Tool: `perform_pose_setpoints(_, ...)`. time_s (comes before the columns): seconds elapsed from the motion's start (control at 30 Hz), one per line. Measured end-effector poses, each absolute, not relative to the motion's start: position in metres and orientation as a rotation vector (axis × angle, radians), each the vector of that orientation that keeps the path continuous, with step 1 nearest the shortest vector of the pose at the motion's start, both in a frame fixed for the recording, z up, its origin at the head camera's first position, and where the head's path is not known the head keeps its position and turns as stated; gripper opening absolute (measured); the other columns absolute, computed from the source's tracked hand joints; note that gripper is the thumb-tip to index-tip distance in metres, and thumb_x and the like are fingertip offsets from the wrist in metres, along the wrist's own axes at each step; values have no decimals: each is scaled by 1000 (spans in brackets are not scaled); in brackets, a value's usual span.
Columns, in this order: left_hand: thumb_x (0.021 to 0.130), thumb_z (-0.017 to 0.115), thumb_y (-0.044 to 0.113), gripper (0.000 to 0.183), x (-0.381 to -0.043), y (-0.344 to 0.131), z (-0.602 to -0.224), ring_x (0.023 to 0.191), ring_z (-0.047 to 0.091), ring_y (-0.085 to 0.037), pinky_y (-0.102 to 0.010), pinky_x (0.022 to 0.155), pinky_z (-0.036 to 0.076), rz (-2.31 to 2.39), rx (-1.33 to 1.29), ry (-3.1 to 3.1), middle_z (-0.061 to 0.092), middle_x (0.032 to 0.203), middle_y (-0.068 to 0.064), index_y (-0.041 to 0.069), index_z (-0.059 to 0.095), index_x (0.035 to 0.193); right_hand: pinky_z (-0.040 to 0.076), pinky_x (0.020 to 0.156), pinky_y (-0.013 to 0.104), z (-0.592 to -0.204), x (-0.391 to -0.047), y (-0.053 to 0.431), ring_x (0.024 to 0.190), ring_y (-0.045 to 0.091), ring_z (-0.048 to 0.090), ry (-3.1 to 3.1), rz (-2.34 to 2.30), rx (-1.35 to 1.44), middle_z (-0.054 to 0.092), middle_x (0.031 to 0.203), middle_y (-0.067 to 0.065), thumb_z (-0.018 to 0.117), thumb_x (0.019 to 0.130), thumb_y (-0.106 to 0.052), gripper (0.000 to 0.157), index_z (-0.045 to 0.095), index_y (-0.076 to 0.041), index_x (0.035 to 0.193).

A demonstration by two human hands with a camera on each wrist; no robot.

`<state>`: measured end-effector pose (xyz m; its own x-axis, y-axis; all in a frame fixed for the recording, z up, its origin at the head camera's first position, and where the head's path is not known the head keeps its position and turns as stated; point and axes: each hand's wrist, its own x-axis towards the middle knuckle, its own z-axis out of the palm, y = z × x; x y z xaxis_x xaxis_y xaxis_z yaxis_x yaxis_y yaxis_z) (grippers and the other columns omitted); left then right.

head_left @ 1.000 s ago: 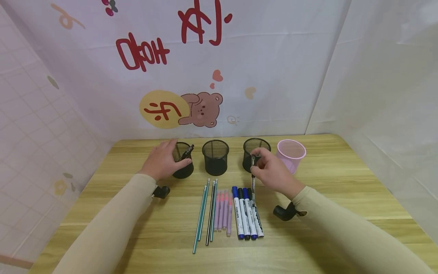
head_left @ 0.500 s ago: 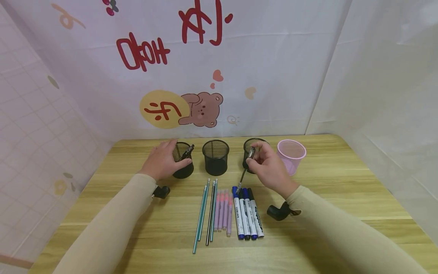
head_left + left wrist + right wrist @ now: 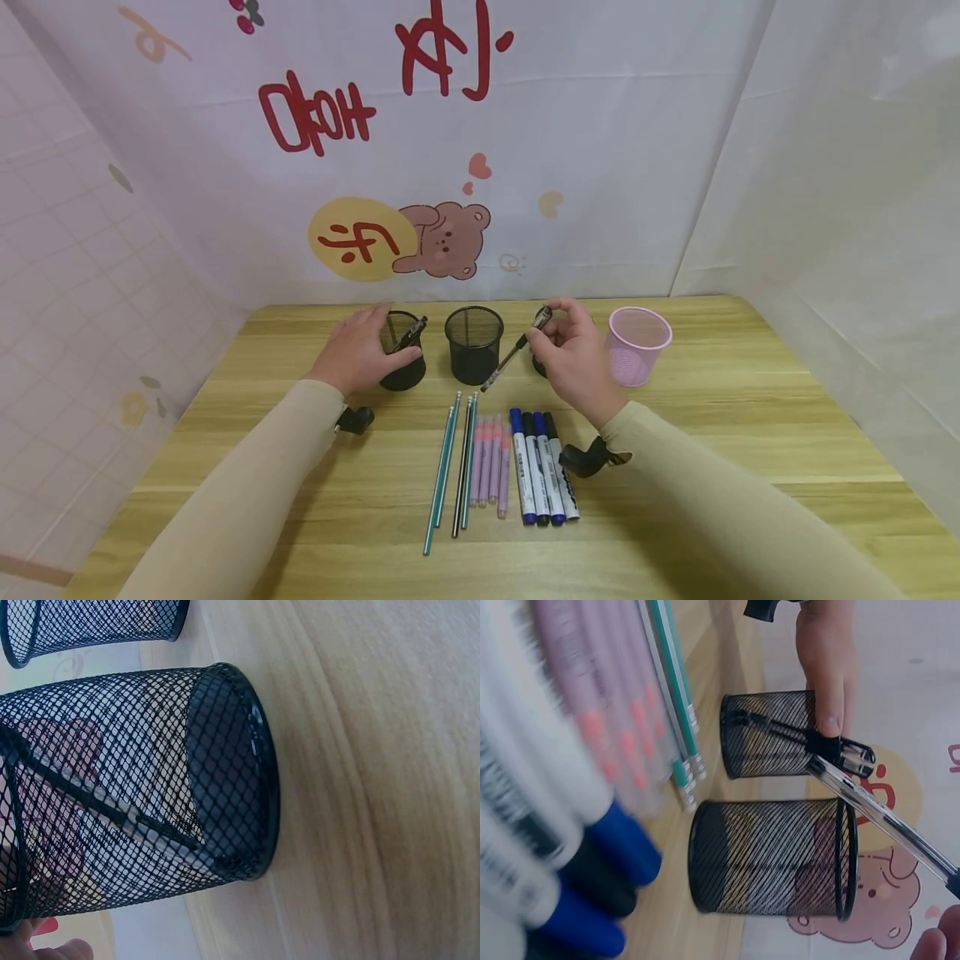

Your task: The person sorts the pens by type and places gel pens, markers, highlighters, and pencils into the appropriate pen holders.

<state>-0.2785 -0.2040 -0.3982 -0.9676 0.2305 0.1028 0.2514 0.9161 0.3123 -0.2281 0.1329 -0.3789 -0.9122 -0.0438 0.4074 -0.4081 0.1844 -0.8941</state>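
At the left end of the cup row, my left hand [image 3: 351,354] holds a black mesh pen cup [image 3: 402,377] by its rim, thumb on the near side. One clear-barrelled pen [image 3: 116,814] leans inside that cup, its black clip end above the rim. My right hand [image 3: 576,358] pinches another clear-barrelled pen [image 3: 513,353] near its dark end, between thumb and fingers. That pen slants down and left, its lower end near the front of the second black mesh cup [image 3: 474,363]. In the right wrist view the held pen [image 3: 889,819] overlaps the rims of both cups.
Behind my right hand stands a third black mesh cup [image 3: 538,365], mostly hidden. A pink mesh cup [image 3: 634,365] is right of it. In front lie several pencils [image 3: 442,475], pink highlighters [image 3: 485,471] and white markers [image 3: 542,479]. A printed cloth wall [image 3: 600,167] closes off the back.
My right hand has moved left and slightly up from above the markers, tilting the pen so its lower end swings left toward the second cup. The left hand keeps its place.
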Motion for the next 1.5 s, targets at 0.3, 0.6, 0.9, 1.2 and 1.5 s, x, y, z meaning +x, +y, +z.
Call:
perform_pose_setpoints(0.3,91,61,76,107,-278,-204,-398,158,30,-41,-67,128,20,-497,-379,-3014,34,170,-19,8,28,166,57,69,22,-373,-233,101,74,17,65,-2051,1839,369,68,88,13,63,101,-3,33,50,-6,131)
perform_pose_setpoints(0.6,92,63,72,105,-277,-203,-397,158,30,-42,-68,128,20,-486,-379,-3017,34,170,-20,7,27,166,52,68,25,-372,-245,72,69,21,59,-1933,1875,357,63,81,14,61,105,-10,28,51,-8,130)
perform_pose_setpoints(0.9,92,64,72,106,-278,-203,-397,158,29,-41,-68,128,20,-492,-384,-3015,32,171,-19,7,26,167,45,65,28,-372,-248,54,67,15,54,-1918,1866,368,61,80,6,61,106,-10,28,50,-8,131)
perform_pose_setpoints(1.2,91,63,74,107,-278,-204,-398,158,31,-42,-68,128,21,-492,-394,-3004,34,170,-20,5,28,166,44,64,26,-376,-251,42,67,14,53,-1936,1844,385,63,83,8,61,106,-9,26,51,-6,130)
perform_pose_setpoints(1.5,91,63,75,108,-278,-203,-397,158,30,-41,-68,127,21,-499,-396,-2999,33,171,-19,7,26,167,46,61,25,-378,-251,35,65,11,56,-1970,1803,390,68,87,23,61,106,-10,23,55,-6,128)
